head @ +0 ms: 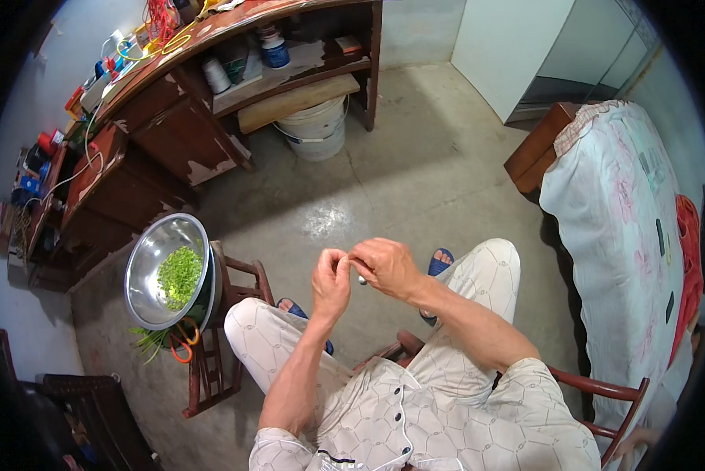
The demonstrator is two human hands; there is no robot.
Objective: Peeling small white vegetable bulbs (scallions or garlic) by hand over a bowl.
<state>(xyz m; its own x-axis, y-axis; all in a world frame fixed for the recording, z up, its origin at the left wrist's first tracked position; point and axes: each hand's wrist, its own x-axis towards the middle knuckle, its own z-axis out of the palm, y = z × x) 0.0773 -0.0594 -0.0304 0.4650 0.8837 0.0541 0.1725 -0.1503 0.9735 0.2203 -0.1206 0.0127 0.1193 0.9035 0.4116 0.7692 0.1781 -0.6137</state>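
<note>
In front of my knees, my left hand (332,279) and my right hand (386,266) meet at the fingertips. The left fingers are curled, with the thumb against the forefinger; anything between them is too small to see. A small shiny metal object (362,280) shows under my right fingers, its other end hidden by the hand. To the left, a steel bowl (142,274) holds finely chopped greens (179,278), tilted on a wooden chair (234,282). Scissors with orange handles (182,347) and long green stems (150,342) stick out beneath the bowl.
A worn wooden desk (169,126) cluttered with cords and small items runs along the left wall. Under its shelf stands a white bucket (316,132) with a board (299,103) over it. At right is a bed with a white sheet (605,235). A wooden armrest (600,387) is beside me.
</note>
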